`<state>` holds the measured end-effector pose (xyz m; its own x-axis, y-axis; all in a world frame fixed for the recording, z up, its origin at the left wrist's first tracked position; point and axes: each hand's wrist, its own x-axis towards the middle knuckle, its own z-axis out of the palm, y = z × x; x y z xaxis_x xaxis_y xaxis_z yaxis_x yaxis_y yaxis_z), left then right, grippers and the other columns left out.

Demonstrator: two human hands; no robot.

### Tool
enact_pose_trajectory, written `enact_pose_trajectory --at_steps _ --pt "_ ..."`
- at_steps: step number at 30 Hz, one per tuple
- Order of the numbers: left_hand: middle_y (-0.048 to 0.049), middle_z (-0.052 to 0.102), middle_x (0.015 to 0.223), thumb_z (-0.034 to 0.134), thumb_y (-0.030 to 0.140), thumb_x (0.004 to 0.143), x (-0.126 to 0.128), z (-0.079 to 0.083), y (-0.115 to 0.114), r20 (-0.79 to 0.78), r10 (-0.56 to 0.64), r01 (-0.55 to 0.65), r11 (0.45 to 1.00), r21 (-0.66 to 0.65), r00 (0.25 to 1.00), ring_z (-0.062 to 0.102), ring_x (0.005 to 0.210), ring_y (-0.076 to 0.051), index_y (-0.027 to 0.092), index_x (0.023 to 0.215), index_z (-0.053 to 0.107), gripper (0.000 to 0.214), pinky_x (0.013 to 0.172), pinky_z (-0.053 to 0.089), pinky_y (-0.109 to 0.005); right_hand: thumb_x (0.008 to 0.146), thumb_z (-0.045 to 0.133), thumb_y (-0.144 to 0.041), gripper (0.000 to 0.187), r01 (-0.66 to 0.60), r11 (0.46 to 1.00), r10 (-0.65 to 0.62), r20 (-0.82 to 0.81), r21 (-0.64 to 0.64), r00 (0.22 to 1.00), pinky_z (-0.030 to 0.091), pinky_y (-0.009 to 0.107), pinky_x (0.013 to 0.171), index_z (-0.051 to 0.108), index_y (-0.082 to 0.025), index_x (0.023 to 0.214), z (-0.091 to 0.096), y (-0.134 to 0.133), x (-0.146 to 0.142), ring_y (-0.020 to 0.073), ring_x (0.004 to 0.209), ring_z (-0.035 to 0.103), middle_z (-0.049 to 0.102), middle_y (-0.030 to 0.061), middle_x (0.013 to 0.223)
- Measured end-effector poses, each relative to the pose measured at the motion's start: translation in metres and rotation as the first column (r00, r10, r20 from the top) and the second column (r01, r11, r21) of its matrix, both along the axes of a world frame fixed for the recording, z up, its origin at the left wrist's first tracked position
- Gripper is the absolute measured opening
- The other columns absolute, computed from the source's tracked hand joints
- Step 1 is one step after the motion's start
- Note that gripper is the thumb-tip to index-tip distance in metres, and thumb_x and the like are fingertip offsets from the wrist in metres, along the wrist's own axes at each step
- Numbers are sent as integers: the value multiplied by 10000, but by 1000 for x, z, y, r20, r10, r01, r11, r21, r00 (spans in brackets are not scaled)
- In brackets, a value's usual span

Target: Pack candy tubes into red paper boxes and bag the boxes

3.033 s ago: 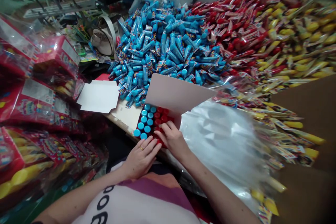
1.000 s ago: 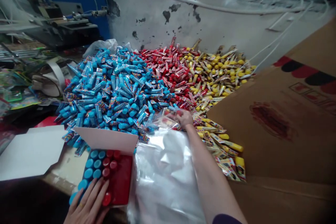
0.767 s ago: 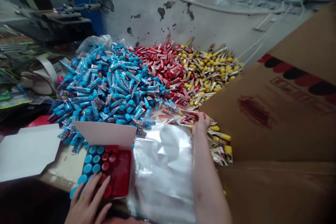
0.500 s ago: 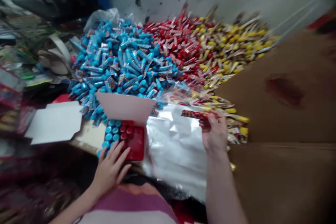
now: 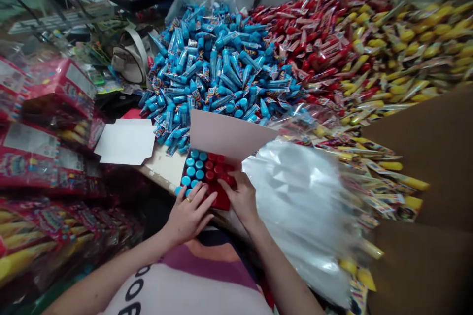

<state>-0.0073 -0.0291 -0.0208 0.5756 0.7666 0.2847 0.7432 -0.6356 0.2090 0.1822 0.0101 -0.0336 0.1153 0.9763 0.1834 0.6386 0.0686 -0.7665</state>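
Observation:
A small red box with a raised pale lid sits at the table edge in front of me. Blue caps fill its left side and red caps stand beside them. My left hand lies on the box's near left corner, fingers stretched flat over the blue caps. My right hand is at the box's right side. Its fingers curl round red tubes standing among the red caps.
Behind the box lie a blue tube pile, a red pile and a yellow pile. A clear plastic sheet spreads at right beside a brown carton. A white card, wrapped red boxes and a handbag are at left.
My right hand reached into the red pile, took wrapped red tubes and came back to the box. My left hand stayed on the box. The view dropped back down.

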Motion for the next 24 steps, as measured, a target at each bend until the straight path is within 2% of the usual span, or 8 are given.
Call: enact_pose_trajectory --at_steps 4,10,14,18,21,24 --pt "-120 562 1361 537 407 905 -2 -2 -1 6 -2 2 1000 13 1000 443 1320 -252 221 1339 541 472 1164 61 -421 937 500 -422 243 -78 997 78 148 -5 986 483 328 764 620 -211 934 1 5 -4 208 828 596 624 62 892" --pt "-116 544 1381 537 397 908 -4 -5 0 -1 0 0 1000 10 1000 428 1336 -248 233 1362 516 483 1166 68 -423 957 475 -386 237 -170 985 168 235 -11 958 475 293 708 629 -205 964 5 6 -8 198 776 588 579 57 857" --pt "-115 539 1386 539 391 907 -4 -7 1 2 2 -2 1000 8 1000 431 1333 -254 239 1362 517 480 1168 67 -428 957 479 -347 213 -179 981 195 298 -79 934 464 270 673 634 -204 926 5 6 -9 187 749 576 563 55 843" --pt "-113 563 1359 545 393 902 -4 -2 -1 27 4 -4 1000 8 1000 444 1320 -260 220 1350 530 480 1168 88 -416 949 507 -298 181 -233 954 287 350 -190 891 464 248 657 647 -224 1035 5 7 -22 166 746 585 590 79 952" --pt "-117 577 1339 542 386 902 -5 6 0 41 1 -2 1000 27 999 453 1305 -259 189 1338 538 478 1159 132 -399 926 555 -285 169 -289 925 350 259 -247 900 483 251 677 666 -215 1033 11 10 -26 165 769 612 624 80 974" --pt "-113 580 1327 534 319 907 -3 14 10 12 -33 32 998 46 999 487 1262 -238 171 1350 514 467 1128 217 -376 903 592 -320 160 -320 939 324 18 -124 946 500 256 768 697 -221 971 22 20 1 162 828 644 680 40 916"
